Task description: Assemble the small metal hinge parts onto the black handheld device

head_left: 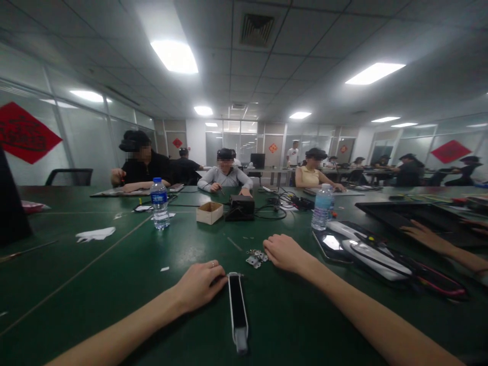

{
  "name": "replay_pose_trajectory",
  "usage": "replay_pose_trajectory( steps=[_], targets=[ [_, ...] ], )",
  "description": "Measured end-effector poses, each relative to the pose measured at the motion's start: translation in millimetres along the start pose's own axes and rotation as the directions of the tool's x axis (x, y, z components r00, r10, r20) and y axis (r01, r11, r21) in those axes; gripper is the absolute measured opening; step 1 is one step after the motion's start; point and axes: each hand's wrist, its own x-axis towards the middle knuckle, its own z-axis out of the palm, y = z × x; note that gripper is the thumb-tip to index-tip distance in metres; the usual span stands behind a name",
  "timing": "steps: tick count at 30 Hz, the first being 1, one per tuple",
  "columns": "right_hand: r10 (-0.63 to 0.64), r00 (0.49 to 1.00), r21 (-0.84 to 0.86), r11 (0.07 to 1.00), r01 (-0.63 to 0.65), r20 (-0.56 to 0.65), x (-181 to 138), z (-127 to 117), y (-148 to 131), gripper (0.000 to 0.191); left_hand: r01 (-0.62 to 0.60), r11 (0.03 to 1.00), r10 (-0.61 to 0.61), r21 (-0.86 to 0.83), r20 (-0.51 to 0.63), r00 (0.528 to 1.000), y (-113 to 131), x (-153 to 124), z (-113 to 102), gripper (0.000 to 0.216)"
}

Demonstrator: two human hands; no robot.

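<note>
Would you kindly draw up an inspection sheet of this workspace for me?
Surface: green table, a pale seam crossing its left part.
Job's things: narrow black-faced piece with a pale frame, lying lengthwise before the person; small metal parts, loosely clustered beyond it.
Clutter: blue-labelled bottle, second bottle, small open box, crumpled white sheet.
Grips: left grip at the narrow piece's far end, contact unclear; right grip curled beside the metal parts, contents hidden.
Cables: dark cables tangled near a black box.
Surroundings: people seated opposite; lit ceiling panels; red wall decorations.
</note>
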Motion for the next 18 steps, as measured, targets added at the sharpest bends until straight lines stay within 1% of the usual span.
replay_pose_trajectory(
  steps=[2, 4, 7, 9, 14, 18],
  targets=[
    [0.020, 0.998, 0.002, 1.000, -0.020, 0.061, -0.6, 4.2, 5.5, 0.020, 0.007, 1.000, -0.007, -0.001, -0.001, 1.000, 0.5, 0.2, 0.9, 0.023],
    [0.011, 0.995, 0.035, 0.999, -0.014, 0.096, -1.4, 7.3, 9.1, 0.021, 0.010, 1.000, -0.010, 0.000, 0.000, 1.000, -0.3, 0.3, 1.8, 0.022],
    [-0.018, 0.992, 0.102, 0.995, 0.005, 0.124, -2.0, 9.9, 10.8, 0.022, 0.006, 1.000, -0.006, -0.014, 0.012, 1.000, -2.2, 0.1, 2.7, 0.021],
    [-0.027, 0.991, 0.117, 0.993, 0.012, 0.128, -2.1, 10.5, 9.6, 0.021, 0.001, 1.000, 0.000, -0.020, 0.011, 1.000, -3.2, -0.1, 3.2, 0.021],
    [-0.047, 0.996, 0.148, 0.988, 0.036, 0.073, -2.5, 12.2, 5.8, 0.023, -0.001, 1.000, 0.001, 0.008, 0.002, 1.000, -2.5, -0.6, 4.2, 0.021],
    [-0.087, 0.996, 0.202, 0.975, 0.086, -0.006, -2.8, 16.9, 5.1, 0.025, 0.002, 1.000, -0.002, 0.031, 0.005, 1.000, 1.4, -0.4, 2.1, 0.022]
  ],
)
